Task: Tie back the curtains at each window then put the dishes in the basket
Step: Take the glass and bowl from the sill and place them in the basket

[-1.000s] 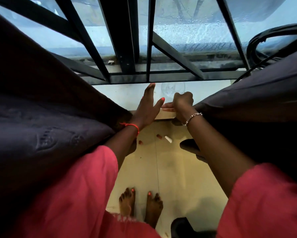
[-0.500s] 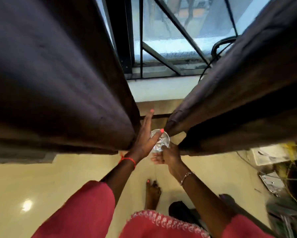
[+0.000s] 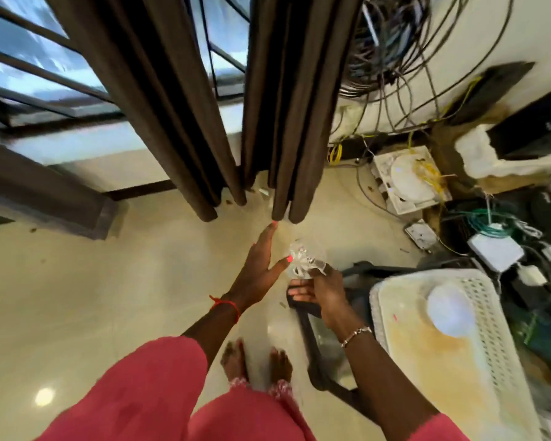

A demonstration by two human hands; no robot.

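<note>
Two dark brown curtains hang loose before the window, the left curtain point(image 3: 159, 100) and the right curtain point(image 3: 293, 100), their hems just above the floor. My right hand point(image 3: 323, 292) grips a clear glass dish point(image 3: 304, 261) below the right curtain's hem. My left hand point(image 3: 258, 270) is flat with fingers spread, its thumb touching the glass and its fingertips almost at the hem. A white plastic basket point(image 3: 490, 316) stands at the right with a white bowl point(image 3: 449, 308) in it.
A tangle of cables point(image 3: 395, 52), white boxes and network gear point(image 3: 408, 179) crowds the floor and wall at the right. A dark chair frame point(image 3: 318, 354) stands beside the basket. The barred window point(image 3: 29, 58) is at upper left. My bare feet point(image 3: 255, 361) stand on beige tile.
The view has pulled back from the window sill and swung right, and the basket has come into sight. My right hand, holding the glass, has come out from between the curtains, and the curtains have fallen shut.
</note>
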